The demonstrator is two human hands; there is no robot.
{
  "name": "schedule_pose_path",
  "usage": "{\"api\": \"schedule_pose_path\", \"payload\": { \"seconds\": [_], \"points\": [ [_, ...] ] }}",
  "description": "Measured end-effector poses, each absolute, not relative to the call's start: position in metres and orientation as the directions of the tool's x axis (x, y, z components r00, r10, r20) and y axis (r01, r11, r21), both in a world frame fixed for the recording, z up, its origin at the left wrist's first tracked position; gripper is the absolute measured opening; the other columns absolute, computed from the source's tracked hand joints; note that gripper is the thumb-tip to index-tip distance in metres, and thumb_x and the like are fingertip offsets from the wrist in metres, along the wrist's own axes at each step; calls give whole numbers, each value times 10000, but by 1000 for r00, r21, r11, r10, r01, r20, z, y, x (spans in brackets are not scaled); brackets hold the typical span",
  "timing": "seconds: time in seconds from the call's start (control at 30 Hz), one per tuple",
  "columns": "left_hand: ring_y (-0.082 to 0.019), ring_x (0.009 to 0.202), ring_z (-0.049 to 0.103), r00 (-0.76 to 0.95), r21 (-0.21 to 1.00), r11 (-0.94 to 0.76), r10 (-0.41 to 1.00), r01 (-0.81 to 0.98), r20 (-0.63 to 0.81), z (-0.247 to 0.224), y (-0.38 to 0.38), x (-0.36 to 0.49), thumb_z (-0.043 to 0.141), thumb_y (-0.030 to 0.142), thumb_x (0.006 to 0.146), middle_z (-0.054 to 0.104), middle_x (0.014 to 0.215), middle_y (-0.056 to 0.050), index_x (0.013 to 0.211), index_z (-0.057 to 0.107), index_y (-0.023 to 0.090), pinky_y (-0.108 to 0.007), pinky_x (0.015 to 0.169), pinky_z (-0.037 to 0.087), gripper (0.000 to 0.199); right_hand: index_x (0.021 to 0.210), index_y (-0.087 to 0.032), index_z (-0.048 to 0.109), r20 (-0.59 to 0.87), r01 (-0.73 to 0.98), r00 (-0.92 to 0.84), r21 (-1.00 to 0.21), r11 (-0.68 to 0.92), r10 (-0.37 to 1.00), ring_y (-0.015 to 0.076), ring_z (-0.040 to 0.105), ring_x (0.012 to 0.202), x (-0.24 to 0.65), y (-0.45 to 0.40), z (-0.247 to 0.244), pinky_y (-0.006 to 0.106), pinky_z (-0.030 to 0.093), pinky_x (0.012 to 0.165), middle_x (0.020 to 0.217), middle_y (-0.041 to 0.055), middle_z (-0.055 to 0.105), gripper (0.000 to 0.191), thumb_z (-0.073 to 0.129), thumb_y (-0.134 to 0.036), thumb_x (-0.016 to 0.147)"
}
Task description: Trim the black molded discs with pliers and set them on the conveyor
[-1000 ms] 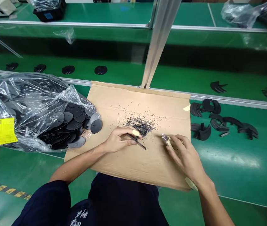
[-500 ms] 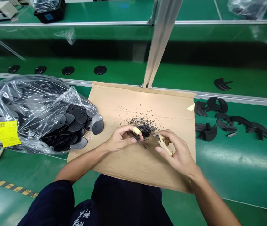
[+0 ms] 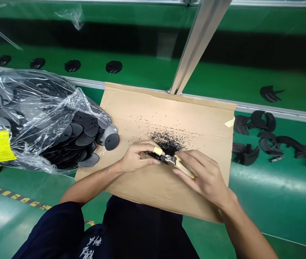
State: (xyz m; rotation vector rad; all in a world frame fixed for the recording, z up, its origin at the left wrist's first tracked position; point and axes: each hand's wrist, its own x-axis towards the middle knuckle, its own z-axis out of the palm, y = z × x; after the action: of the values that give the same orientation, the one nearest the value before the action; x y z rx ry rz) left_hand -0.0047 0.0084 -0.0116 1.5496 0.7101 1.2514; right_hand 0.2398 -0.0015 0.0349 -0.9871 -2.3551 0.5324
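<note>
Between the thumb and fingers of my left hand (image 3: 137,156) is a thin black disc (image 3: 153,157), tilted and seen nearly edge-on. Pale yellow tape wraps one finger of that hand. My right hand (image 3: 205,176) is closed around cutting pliers (image 3: 181,166) with cream-coloured handles. Their metal jaws meet the disc's right edge; whether they bite on it is too small to tell. Just beyond both hands, a heap of tiny black bits (image 3: 169,142) is scattered over a cardboard sheet (image 3: 147,187).
Left of the cardboard, a clear plastic bag (image 3: 34,108) with a yellow label spills black discs (image 3: 88,138). Several curved black parts (image 3: 290,144) lie on the green table at right. A metal post (image 3: 196,46) rises behind the cardboard. Small stacks of black pieces (image 3: 114,66) line the back.
The pliers have come left to the disc, and their jaws now meet its edge. The disc has turned flatter in my left hand. The camera view has shifted slightly.
</note>
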Motion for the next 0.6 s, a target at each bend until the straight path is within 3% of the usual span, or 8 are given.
{"api": "schedule_pose_path", "payload": {
  "seconds": [0.33, 0.4, 0.53, 0.6],
  "points": [
    [-178, 773, 714, 273, 926, -367, 886, -82, 375, -16, 7, -4, 832, 380, 806, 786, 853, -98, 939, 799, 163, -302, 710, 574, 257, 1261, -180, 627, 380, 621, -616, -304, 722, 690, 223, 697, 815, 238, -5, 35, 346, 571, 724, 947, 102, 744, 312, 656, -269, 963],
    [-176, 773, 715, 264, 928, -364, 890, -77, 371, -17, 6, -4, 831, 384, 807, 786, 846, -96, 940, 799, 161, -294, 713, 574, 261, 1241, -181, 640, 377, 611, -601, -351, 709, 705, 211, 697, 797, 237, -6, 34, 332, 572, 714, 928, 93, 740, 287, 649, -265, 967],
    [-167, 776, 706, 234, 934, -353, 906, -49, 354, -15, 4, -3, 832, 383, 806, 780, 849, -85, 950, 793, 162, -283, 728, 565, 267, 1250, -194, 632, 339, 522, -538, -584, 621, 771, 194, 693, 786, 239, -4, 28, 315, 577, 681, 923, 78, 713, 280, 621, -281, 983],
    [-167, 792, 702, 228, 929, -369, 903, -21, 364, -14, 3, -2, 821, 379, 820, 775, 868, -83, 970, 785, 164, -285, 739, 560, 265, 1250, -191, 626, 340, 533, -500, -603, 593, 796, 207, 692, 821, 242, -3, 25, 327, 570, 690, 947, 88, 710, 282, 615, -286, 985]
  ]
}}
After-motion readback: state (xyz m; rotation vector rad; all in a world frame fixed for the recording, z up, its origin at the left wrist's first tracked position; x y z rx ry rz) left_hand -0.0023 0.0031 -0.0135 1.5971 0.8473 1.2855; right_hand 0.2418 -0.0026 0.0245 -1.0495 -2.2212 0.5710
